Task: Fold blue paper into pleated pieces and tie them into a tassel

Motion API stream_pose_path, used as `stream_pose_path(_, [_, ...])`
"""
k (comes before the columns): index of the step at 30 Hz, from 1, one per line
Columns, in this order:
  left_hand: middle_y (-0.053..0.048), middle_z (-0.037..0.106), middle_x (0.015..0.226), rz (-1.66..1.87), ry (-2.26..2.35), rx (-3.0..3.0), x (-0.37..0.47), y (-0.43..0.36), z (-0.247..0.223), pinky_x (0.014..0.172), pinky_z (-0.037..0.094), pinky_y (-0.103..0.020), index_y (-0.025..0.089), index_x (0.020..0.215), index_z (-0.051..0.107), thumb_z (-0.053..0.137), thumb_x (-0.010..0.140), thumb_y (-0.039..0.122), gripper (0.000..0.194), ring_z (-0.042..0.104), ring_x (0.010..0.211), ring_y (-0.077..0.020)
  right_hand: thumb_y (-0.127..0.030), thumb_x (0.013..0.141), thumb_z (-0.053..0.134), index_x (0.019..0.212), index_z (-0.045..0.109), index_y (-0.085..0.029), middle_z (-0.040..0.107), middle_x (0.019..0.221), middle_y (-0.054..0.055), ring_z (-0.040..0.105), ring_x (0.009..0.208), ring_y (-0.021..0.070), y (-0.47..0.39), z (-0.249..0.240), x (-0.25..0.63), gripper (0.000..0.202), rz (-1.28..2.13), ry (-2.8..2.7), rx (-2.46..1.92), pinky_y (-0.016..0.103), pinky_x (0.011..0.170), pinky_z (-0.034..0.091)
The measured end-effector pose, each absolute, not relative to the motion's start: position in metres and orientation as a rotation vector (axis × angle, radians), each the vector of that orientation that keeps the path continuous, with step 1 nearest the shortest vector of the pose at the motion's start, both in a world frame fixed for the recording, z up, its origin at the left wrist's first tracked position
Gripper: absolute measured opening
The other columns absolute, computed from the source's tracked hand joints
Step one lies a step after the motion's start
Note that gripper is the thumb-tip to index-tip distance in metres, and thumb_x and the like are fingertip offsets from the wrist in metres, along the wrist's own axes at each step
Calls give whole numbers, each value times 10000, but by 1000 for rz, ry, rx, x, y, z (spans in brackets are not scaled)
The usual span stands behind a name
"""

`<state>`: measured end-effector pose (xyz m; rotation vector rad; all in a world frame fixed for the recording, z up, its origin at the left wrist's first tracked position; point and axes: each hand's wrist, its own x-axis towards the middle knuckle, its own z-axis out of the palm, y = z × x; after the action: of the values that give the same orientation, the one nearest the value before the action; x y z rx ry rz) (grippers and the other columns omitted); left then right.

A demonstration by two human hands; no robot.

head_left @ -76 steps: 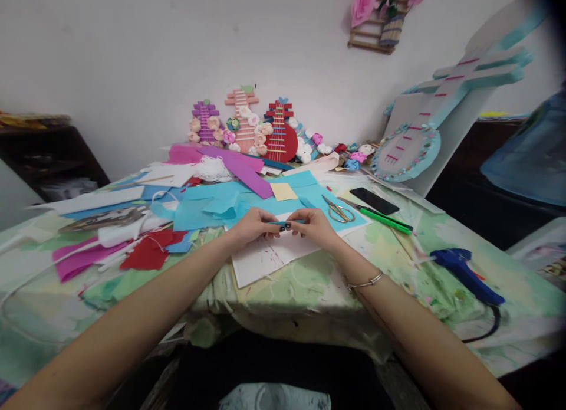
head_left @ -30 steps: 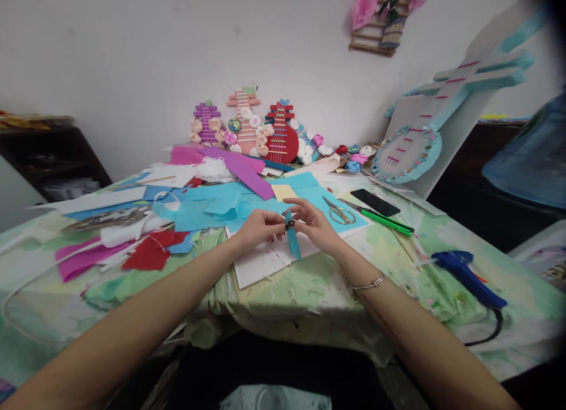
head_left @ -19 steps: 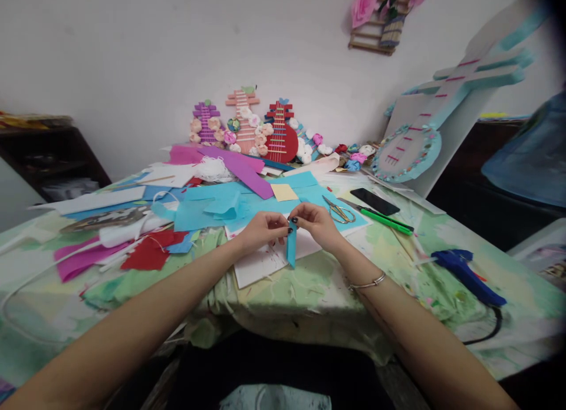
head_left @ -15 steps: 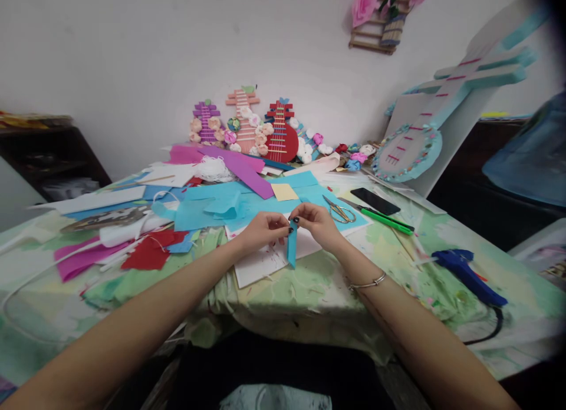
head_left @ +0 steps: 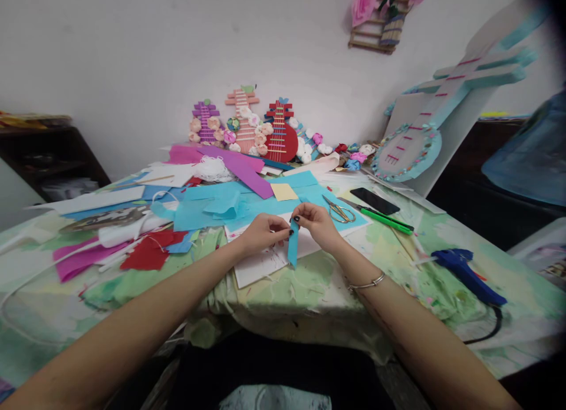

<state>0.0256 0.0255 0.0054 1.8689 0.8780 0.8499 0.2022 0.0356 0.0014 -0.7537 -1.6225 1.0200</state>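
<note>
A narrow strip of blue paper (head_left: pixel 293 249) hangs down between my two hands, over a white sheet (head_left: pixel 259 267) at the table's front edge. My right hand (head_left: pixel 313 222) pinches the strip's upper end between thumb and fingertips. From the other side, my left hand (head_left: pixel 267 230) grips the strip's edge with thumb and forefinger, just below the right fingertips. Larger blue sheets (head_left: pixel 198 212) spread out beyond the hands, with a small cream square (head_left: pixel 284 192) on top. Gold-handled scissors (head_left: pixel 339 210) lie right of my right hand.
Right of the scissors are a green utility knife (head_left: pixel 387 220), a black phone (head_left: pixel 375 201) and a blue glue gun (head_left: pixel 469 275). Red felt-like scraps (head_left: pixel 148 251) lie at left. Small lute models (head_left: pixel 279 135) stand along the wall; a large one (head_left: pixel 411 150) leans at right.
The lower end of the blue strip has swung slightly to the right. My left fingers have shifted a little against it; both hands otherwise stay in place.
</note>
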Motion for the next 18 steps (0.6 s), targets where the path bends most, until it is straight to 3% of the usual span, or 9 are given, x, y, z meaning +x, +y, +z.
stream_pose_path(8, [34,543,480,869,855,1871,26,27,5,394,359,-146,122,663,594,582,735,270,165,461,399,-58,-371,737,661,871,553,-184,551,673,-25,516,594,107,33,2,201,254,1037,-1619,-735,257,590,418])
stream_pose_path(13, [39,527,471,890,849,1867,25,30,2,390,354,-150,126,632,562,575,744,287,197,454,380,-55,-294,621,766,930,567,-180,585,761,-8,546,656,116,31,4,200,385,1067,-1637,-743,258,630,438])
stream_pose_path(18, [62,482,442,899,830,1860,25,31,0,385,350,-157,134,671,560,569,767,332,220,478,370,-69,-308,634,750,916,584,-175,597,777,0,552,644,112,31,4,201,353,1079,-1621,-744,262,628,452])
